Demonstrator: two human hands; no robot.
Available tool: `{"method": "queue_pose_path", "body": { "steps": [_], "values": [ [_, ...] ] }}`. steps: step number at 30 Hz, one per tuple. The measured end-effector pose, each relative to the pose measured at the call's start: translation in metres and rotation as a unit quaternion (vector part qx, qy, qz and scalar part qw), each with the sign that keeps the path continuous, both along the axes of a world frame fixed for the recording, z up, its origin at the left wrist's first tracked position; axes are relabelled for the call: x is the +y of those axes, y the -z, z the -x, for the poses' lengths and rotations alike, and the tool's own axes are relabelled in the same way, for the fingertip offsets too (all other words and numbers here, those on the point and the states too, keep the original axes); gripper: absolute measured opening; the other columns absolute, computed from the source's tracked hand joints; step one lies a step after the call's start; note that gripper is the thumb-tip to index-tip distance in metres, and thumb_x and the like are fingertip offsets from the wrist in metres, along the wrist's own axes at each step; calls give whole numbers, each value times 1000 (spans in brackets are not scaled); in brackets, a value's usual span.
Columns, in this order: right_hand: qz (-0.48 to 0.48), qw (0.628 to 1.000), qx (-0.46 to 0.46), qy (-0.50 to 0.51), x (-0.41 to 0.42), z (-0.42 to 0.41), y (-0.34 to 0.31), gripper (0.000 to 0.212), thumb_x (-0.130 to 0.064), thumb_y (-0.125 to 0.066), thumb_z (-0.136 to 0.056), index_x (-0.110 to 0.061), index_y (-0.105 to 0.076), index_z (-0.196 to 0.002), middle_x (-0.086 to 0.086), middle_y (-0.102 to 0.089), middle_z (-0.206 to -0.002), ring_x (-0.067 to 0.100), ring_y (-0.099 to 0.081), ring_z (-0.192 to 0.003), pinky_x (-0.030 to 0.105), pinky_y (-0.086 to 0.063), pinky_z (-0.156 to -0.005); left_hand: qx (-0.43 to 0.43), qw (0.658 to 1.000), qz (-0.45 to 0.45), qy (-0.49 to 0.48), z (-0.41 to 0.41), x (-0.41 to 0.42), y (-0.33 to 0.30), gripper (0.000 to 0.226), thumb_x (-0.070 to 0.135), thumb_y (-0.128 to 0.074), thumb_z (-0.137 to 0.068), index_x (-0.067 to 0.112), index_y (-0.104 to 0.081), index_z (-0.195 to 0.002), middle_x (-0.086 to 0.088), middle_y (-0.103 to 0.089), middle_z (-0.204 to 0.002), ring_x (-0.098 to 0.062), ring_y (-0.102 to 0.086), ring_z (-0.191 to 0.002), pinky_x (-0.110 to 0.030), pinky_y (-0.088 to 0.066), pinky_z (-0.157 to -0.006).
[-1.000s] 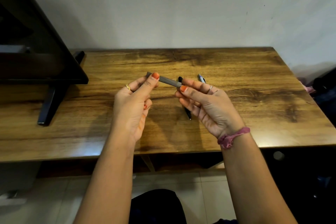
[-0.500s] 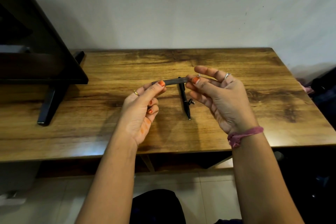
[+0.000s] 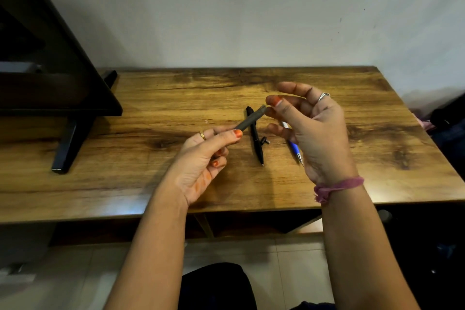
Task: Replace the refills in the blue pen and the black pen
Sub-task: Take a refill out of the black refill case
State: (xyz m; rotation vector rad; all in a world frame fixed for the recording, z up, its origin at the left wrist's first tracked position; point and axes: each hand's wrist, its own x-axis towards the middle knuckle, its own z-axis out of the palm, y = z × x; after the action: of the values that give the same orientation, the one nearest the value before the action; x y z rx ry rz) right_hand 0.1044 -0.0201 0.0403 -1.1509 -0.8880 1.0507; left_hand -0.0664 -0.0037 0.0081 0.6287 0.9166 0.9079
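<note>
Honestly, pull straight here: the left hand [image 3: 201,156] clamps the grey tube [image 3: 247,121] mid-frame above the worktop [image 3: 125,158], and the right hand [image 3: 309,128] pinches its thin end. The black pen [image 3: 256,139] and blue pen [image 3: 293,147] lie just behind; don't bend anything.

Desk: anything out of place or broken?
Nothing looks damaged. One small dark loose part lies on the desk beside the black pen, apart from it; it could roll off. The blue pen lies partly hidden behind the right hand.
</note>
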Motion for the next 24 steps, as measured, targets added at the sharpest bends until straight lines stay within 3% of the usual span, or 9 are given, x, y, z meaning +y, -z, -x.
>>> {"method": "queue_pose_path", "body": {
  "steps": [5,9,13,16,19,24],
  "values": [
    [-16,999,-50,0,0,3,0,20,-5,-67,-86,-18,-64,-101,2,-75,-86,18,-72,-86,45,-60,-71,53,998,-32,31,-1,-1,1,12,14,-77,-60,18,-78,-72,7,-69,-68,0,-48,-54,-10,-34,-43],
    [-24,997,-71,3,0,4,-1,22,-6,-68,-86,-18,-62,-103,-1,-74,-82,17,-73,-85,38,-60,-67,94,992,-61,50,-2,-2,1,18,20,-79,-56,19,-77,-74,7,-71,-74,3,-53,-61,-11,-37,-46],
    [-33,996,-87,2,-2,5,-2,21,-8,-69,-86,-21,-61,-101,-2,-74,-82,17,-73,-83,34,-60,-64,141,982,-92,85,0,-3,3,27,31,-80,-53,30,-77,-80,11,-72,-80,4,-61,-74,-15,-42,-60],
    [-32,996,-86,13,-1,5,-2,20,-9,-69,-85,-23,-60,-96,-3,-73,-82,16,-73,-82,38,-61,-64,155,978,-97,98,2,-3,4,27,33,-80,-54,31,-77,-82,9,-71,-87,-1,-62,-83,-20,-44,-70],
    [-32,996,-76,31,0,4,0,19,-10,-70,-85,-24,-59,-92,-1,-73,-84,17,-72,-82,40,-61,-63,175,975,-95,102,4,-3,6,27,33,-81,-54,31,-77,-81,8,-72,-89,1,-62,-80,-16,-45,-67],
    [-32,997,-42,52,2,4,4,19,-9,-69,-85,-21,-58,-92,6,-73,-91,22,-71,-86,31,-57,-59,187,975,-84,91,9,0,8,37,38,-83,-46,30,-78,-82,6,-74,-91,-5,-62,-87,-20,-45,-70]
  ]
}}
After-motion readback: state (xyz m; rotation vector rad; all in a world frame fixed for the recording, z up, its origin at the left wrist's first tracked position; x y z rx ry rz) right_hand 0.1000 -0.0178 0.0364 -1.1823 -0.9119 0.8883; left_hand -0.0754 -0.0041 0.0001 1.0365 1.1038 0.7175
